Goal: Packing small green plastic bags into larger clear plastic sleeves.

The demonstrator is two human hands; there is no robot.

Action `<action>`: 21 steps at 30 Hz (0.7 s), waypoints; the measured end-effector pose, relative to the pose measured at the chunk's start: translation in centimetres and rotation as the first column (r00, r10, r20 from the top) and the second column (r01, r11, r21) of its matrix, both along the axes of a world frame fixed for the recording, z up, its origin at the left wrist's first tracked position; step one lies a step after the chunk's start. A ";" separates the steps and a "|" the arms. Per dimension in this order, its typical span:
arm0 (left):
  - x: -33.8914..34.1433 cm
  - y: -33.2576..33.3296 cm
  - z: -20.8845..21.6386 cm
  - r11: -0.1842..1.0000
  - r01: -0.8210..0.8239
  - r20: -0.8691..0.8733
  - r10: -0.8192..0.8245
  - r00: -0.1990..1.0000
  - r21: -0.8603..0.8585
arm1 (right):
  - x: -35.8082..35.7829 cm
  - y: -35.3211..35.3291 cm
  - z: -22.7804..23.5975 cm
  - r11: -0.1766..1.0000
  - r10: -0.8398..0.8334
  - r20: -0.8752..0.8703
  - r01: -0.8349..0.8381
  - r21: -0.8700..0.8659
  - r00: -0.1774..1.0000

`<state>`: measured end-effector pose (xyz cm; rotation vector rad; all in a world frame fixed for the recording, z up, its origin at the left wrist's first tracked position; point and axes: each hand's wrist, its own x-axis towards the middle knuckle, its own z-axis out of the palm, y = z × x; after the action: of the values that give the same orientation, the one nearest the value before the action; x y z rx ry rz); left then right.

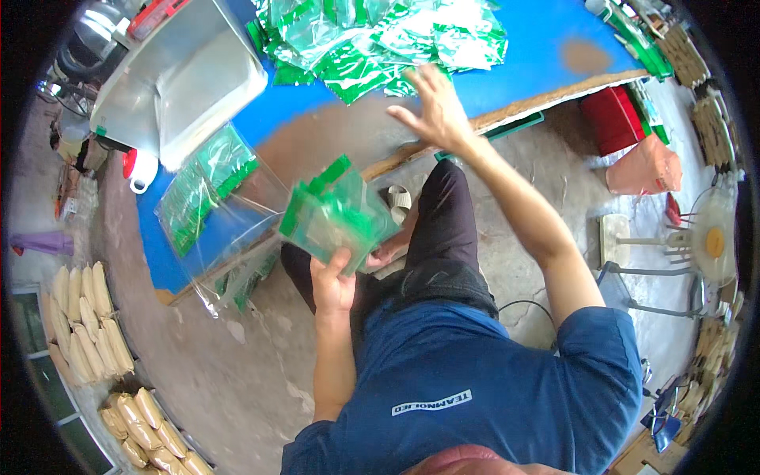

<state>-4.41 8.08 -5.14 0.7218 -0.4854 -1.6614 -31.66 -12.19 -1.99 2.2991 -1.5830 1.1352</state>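
Left hand [334, 283] pinched a bunch of green-edged packets [340, 214]; right hand [438, 113], spread wide, apparently empty, was nearer the packet heap [356, 67], at its near edge, contact unclear. Heap stretched left-right ahead on blue table [546, 36].

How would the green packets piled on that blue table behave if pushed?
The green packets are probably slippery, as their film shines. They look thin and flat, so likely light and somewhat floppy. Loosely overlapping, they might slide apart.
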 end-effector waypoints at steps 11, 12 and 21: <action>1.3 -0.7 -0.9 0.992 0.107 -0.321 -0.121 0.939 -0.062 | 5.1 9.9 1.3 0.733 -0.120 0.941 -0.611 0.299 0.315; 1.7 -1.2 -1.8 0.994 0.102 -0.307 -0.111 0.945 -0.045 | 6.2 10.4 2.1 0.674 -0.211 0.945 -0.663 0.326 0.251; 1.5 -2.8 0.8 0.982 0.094 0.174 -0.065 0.983 -0.166 | 5.7 8.3 3.1 0.692 0.144 0.752 -0.608 0.388 0.644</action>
<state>-2.88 5.28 -4.32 0.7239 -0.7787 -1.6164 -25.94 -3.88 1.11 2.9982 -1.9437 2.0224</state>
